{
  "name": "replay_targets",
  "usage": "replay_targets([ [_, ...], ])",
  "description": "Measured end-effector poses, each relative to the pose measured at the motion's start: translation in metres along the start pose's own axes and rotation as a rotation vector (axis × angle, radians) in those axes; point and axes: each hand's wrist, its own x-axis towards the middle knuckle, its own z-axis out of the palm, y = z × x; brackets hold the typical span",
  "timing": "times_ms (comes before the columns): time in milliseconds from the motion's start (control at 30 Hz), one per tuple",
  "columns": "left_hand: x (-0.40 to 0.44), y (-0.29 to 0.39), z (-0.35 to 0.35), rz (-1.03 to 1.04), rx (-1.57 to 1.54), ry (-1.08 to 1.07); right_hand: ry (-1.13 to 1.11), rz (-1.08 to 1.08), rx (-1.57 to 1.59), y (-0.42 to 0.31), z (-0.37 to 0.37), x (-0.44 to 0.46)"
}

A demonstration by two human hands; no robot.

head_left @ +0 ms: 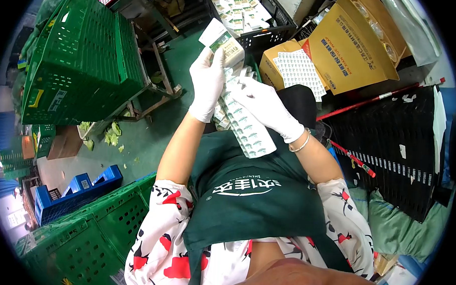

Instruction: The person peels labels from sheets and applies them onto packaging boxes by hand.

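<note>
My gloved left hand (207, 86) is closed on a white-and-green printed packet (230, 51), its thumb lying against the lower part of it. A long sheet of small green-and-white stickers (251, 136) hangs down below both hands, over my lap. At the upper end of that sheet, my gloved right hand (265, 102) is closed in a pinch. Whether a loose sticker is between its fingertips cannot be made out. More printed packets (222, 118) lie beneath the sheet, partly hidden by it and by my hands.
A black crate (272, 34) full of similar packets stands ahead. Right of it, another sticker sheet (301, 69) lies by an open cardboard box (349, 51). Green crates (80, 62) are stacked on a rack at left. Black crates (388, 143) and a red pole (355, 162) are at right.
</note>
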Motion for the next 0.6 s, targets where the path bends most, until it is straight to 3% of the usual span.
replay_targets([
  [33, -0.001, 0.001, 0.001, -0.006, -0.035, 0.004, -0.012, 0.045, 0.003, -0.002, 0.000, 0.000],
  [133, -0.004, 0.001, 0.004, -0.016, -0.062, -0.004, 0.167, -0.114, 0.198, 0.002, 0.001, 0.008],
  [267, -0.005, 0.001, 0.007, -0.024, 0.023, -0.034, 0.158, -0.079, 0.099, -0.002, -0.004, 0.019],
  [367, -0.005, 0.003, 0.006, -0.036, 0.027, -0.059, 0.263, -0.189, -0.086, 0.004, -0.009, 0.021],
  [400, -0.004, 0.003, 0.002, -0.066, 0.021, -0.081, 0.395, -0.195, -0.121, 0.002, -0.011, 0.023],
  [500, 0.001, -0.001, -0.015, -0.237, 0.037, -0.310, 0.633, -0.319, -0.023, 0.018, -0.027, 0.043],
  [600, -0.006, 0.008, -0.004, -0.229, -0.224, -0.436, 0.520, -0.320, 0.121, 0.020, -0.024, 0.056],
])
